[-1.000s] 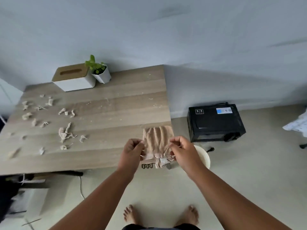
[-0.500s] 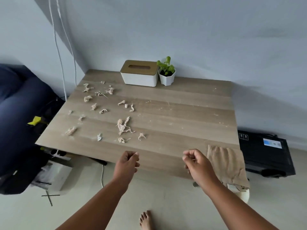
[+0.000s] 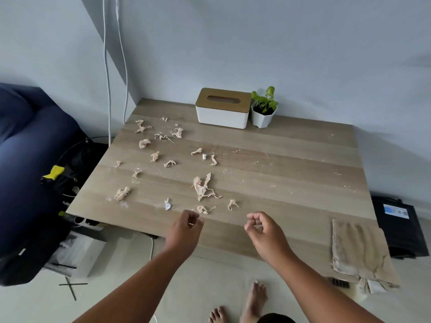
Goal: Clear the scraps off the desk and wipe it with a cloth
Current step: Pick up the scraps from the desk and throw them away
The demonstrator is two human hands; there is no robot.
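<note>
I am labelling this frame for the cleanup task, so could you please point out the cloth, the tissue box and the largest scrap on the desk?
cloth (image 3: 359, 250), head view, middle of the folded fabric.
tissue box (image 3: 221, 117), head view, white front wall.
largest scrap (image 3: 202, 188), head view, its bunched centre.

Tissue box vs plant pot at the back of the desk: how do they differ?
The tissue box is wide, low and rectangular; the plant pot is narrower, faceted and tapers downward. The tissue box has a flat wooden lid with a slot; the plant pot is open-topped, holding a green plant. Both have white bodies and stand side by side on the desk near the wall.
</note>
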